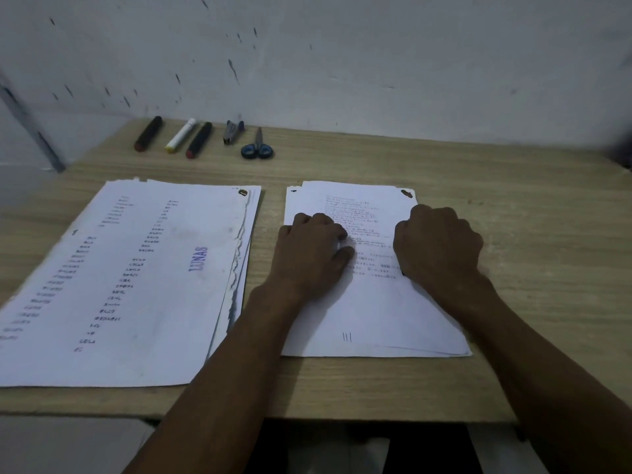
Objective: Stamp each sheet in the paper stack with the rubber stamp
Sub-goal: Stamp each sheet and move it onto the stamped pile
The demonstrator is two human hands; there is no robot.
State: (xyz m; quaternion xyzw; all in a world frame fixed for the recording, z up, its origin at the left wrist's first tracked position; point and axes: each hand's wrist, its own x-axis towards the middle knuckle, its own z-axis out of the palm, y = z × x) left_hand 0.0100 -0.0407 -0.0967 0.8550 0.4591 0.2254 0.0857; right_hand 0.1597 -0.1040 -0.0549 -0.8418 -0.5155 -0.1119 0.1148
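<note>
- Your left hand (309,254) lies on the right paper stack (376,313), frame centre, fingers loosely curled, holding nothing.
- Your right hand (437,244) is fisted on the same stack; can't tell what the grip holds, stamp not visible.
- Left pile (130,285), top sheet stamped "LUNAS" (198,258).

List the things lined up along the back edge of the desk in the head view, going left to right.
Black marker with a red end → white marker with a yellow end → second black marker with a red end → stapler → blue-handled scissors.
</note>
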